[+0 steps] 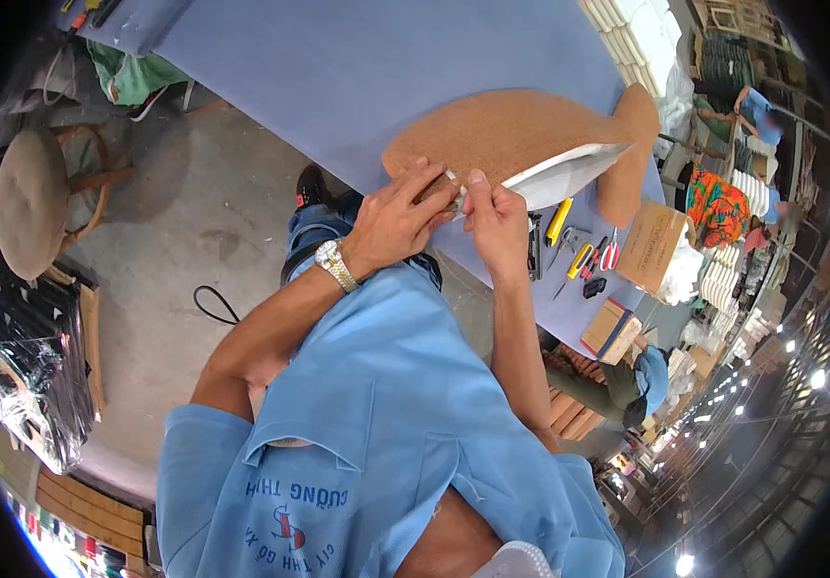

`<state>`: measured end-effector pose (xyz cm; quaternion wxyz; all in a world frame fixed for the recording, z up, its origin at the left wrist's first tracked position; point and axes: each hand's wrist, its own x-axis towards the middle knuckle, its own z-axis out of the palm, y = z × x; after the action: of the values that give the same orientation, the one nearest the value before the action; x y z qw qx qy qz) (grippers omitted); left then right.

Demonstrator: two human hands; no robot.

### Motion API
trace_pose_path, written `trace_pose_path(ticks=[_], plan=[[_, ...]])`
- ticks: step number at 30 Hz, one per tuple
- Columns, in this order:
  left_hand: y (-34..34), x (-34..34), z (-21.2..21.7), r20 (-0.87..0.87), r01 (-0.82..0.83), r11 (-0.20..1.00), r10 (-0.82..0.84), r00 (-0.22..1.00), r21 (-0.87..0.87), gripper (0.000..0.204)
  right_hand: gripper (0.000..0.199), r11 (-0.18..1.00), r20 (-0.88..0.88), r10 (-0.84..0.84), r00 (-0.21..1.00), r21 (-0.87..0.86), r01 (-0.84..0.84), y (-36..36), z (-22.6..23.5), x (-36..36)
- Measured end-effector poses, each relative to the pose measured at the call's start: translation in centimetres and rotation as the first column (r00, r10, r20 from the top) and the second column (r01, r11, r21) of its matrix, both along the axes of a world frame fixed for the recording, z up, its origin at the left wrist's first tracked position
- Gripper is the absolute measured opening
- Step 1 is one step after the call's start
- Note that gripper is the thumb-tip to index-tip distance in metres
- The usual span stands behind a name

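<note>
Nearest is the light-blue shirt (338,453) of the person, with a metal-banded watch (336,266) on the left wrist. Beyond it, the left hand (401,217) reaches over the near-left end of a brown fabric-covered piece (502,130), its grip closed about the edge there. Just beside it, the right hand (495,220) has its thumb pressed to a curled forefinger, that grip pinching the same edge; a small whitish bit between the two hands is too small to make out. The piece lies at the near side of a blue-grey tabletop (338,77), its white underside (569,173) showing right of the hands. A brown lobe (629,159) meets its right end; whether it is separate I cannot tell. Right of the hands lie a yellow cutter (558,222), a yellow-and-black tool (581,258) and red-handled scissors (609,253), with a cardboard box (651,246) past them. Farther off, a co-worker (650,376) in blue bends near another box (608,326), and white stacked pieces (617,39) stand at the tabletop's far right.
</note>
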<state>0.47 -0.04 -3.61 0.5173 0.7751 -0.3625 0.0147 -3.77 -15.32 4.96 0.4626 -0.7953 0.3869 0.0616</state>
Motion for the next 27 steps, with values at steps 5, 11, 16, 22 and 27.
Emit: trace_pose_path(ticks=[5, 11, 16, 22, 27], plan=[[0.2, 0.0, 1.1, -0.189, 0.034, 0.999, -0.027, 0.982, 0.034, 0.044, 0.056, 0.998, 0.019, 0.034, 0.999, -0.050, -0.033, 0.3, 0.6, -0.1], [-0.1, 1.0, 0.3, -0.280, -0.059, 0.997, 0.045, 0.959, -0.043, 0.070, 0.057, 0.995, 0.048, 0.070, 0.996, -0.071, -0.066, 0.2, -0.1, 0.6], [0.3, 1.5, 0.7, -0.292, 0.012, 0.999, -0.003, 0.956, 0.030, 0.079, 0.054, 0.997, 0.067, 0.070, 0.995, -0.024, -0.069, 0.7, 0.4, 0.9], [0.3, 2.1, 0.4, -0.202, 0.011, 0.998, 0.001, 0.979, 0.056, 0.070, 0.052, 0.991, 0.091, 0.122, 0.988, -0.060, -0.117, 0.7, 0.2, 1.2], [0.1, 3.0, 0.5, -0.170, -0.021, 0.999, 0.028, 0.985, 0.039, 0.060, 0.051, 0.984, 0.096, 0.152, 0.984, -0.113, -0.141, 0.7, 0.0, 1.8]])
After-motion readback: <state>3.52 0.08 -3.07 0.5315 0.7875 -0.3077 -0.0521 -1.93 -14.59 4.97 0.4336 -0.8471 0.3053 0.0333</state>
